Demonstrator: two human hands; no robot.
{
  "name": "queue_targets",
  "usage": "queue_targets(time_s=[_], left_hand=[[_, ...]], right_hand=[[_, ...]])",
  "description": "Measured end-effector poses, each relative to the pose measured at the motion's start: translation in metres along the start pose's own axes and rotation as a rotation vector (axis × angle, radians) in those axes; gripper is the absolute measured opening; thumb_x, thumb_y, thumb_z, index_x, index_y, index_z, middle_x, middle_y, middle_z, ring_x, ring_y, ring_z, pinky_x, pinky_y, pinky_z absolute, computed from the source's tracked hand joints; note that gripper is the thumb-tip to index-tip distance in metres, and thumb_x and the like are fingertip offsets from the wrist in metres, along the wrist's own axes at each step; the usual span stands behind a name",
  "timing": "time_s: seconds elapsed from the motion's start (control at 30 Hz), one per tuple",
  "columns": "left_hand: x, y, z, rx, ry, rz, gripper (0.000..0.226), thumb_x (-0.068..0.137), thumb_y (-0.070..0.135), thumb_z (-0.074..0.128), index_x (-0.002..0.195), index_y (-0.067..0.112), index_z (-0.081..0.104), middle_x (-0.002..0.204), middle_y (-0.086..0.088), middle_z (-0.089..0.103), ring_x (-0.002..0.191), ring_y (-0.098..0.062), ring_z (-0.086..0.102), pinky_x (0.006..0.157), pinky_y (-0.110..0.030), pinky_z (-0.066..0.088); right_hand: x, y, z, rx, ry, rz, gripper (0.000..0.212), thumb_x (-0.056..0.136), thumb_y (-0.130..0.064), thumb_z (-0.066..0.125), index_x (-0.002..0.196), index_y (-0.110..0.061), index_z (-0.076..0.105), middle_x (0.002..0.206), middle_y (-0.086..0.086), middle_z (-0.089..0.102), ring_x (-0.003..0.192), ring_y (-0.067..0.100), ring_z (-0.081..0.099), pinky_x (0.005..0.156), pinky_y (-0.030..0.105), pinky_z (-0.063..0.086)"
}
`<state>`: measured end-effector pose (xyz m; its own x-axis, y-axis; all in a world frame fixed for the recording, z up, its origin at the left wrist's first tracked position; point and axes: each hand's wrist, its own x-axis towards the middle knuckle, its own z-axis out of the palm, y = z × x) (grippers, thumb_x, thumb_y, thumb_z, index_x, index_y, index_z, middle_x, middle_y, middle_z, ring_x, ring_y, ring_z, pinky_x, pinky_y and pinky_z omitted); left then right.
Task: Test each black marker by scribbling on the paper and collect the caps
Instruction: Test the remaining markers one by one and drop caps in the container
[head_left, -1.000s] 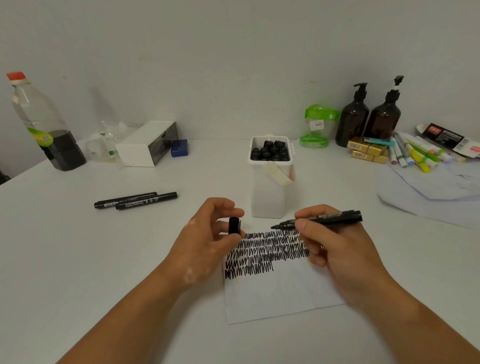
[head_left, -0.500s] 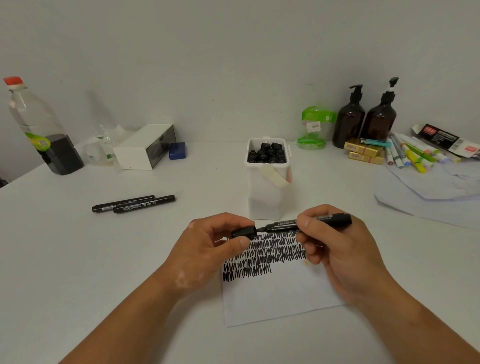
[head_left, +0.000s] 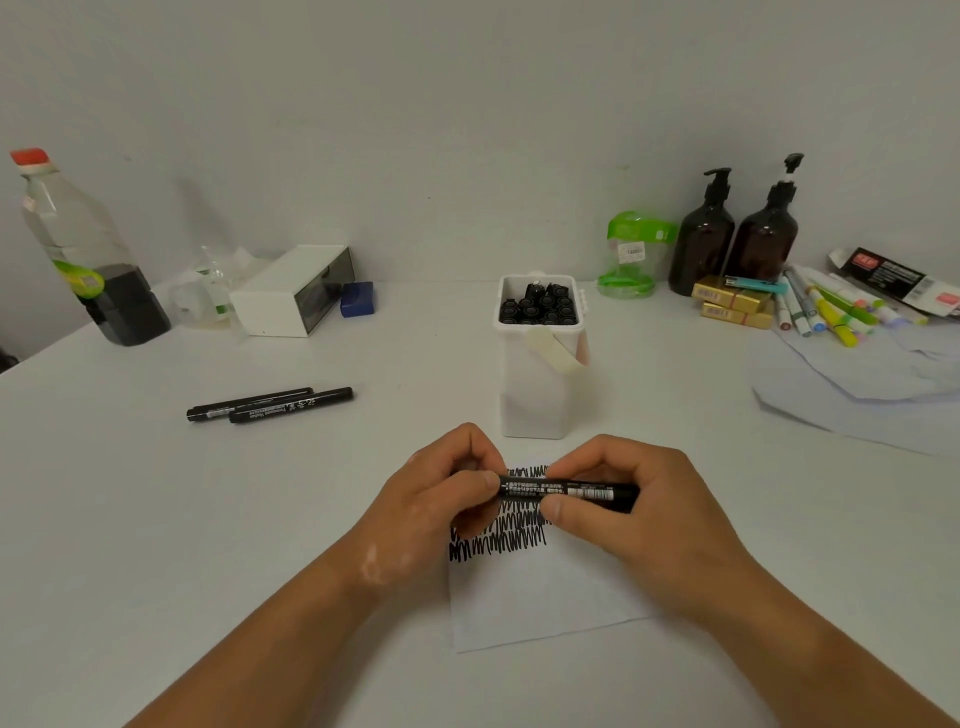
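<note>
Both hands hold one black marker (head_left: 569, 491) level just above the scribbled paper (head_left: 524, 587) — the left hand (head_left: 441, 499) closed around its cap end, the right hand (head_left: 628, 509) pinching the barrel. The marker looks light, stiff and smooth — best gripped at mid-barrel. The left fingers hide the cap and tip, so whether the cap is seated cannot be told.

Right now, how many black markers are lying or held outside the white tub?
3. Two lie side by side on the table to the left; one is held between the left hand and right hand above the paper.
</note>
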<state>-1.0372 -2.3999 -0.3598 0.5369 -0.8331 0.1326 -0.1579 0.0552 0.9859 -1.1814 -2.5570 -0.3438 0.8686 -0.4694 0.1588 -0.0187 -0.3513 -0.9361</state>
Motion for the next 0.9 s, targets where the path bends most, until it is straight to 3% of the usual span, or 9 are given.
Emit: queue_targets(time_s=[0.17,0.23,0.37,0.9], left_hand=[[0.001,0.001,0.016,0.144,0.209,0.002,0.03,0.086,0.046,0.057,0.07,0.022,0.051,0.049,0.008,0.044,0.047,-0.011,0.036,0.05,-0.027,0.031],[0.002,0.002,0.023,0.137,0.28,0.011,0.032,0.088,0.045,0.056,0.066,0.023,0.048,0.048,0.013,0.04,0.046,-0.009,0.034,0.051,-0.03,0.031],[0.004,0.004,0.029,0.112,0.384,0.025,0.036,0.089,0.043,0.054,0.064,0.021,0.04,0.048,0.01,0.035,0.048,-0.014,0.032,0.051,-0.034,0.03],[0.001,0.006,0.03,0.043,0.342,0.075,0.038,0.092,0.04,0.054,0.061,0.026,0.038,0.048,0.013,0.035,0.044,-0.011,0.031,0.045,-0.027,0.029]], right_hand=[[-0.004,-0.001,0.013,-0.022,0.059,-0.069,0.017,0.069,-0.033,0.078,0.084,-0.036,0.071,0.069,-0.011,0.073,0.057,0.002,0.061,0.056,0.01,0.045],[-0.004,-0.003,0.016,-0.002,0.099,-0.077,0.016,0.068,-0.03,0.079,0.082,-0.035,0.07,0.067,-0.009,0.073,0.054,0.0,0.06,0.054,0.008,0.043],[-0.005,-0.006,0.02,-0.005,0.153,-0.111,0.027,0.074,-0.009,0.086,0.077,-0.031,0.069,0.061,-0.01,0.071,0.05,-0.003,0.057,0.051,0.004,0.039],[-0.009,-0.01,0.022,-0.008,0.173,-0.132,0.027,0.075,-0.006,0.084,0.077,-0.028,0.068,0.058,-0.014,0.069,0.049,-0.002,0.057,0.05,0.004,0.038]])
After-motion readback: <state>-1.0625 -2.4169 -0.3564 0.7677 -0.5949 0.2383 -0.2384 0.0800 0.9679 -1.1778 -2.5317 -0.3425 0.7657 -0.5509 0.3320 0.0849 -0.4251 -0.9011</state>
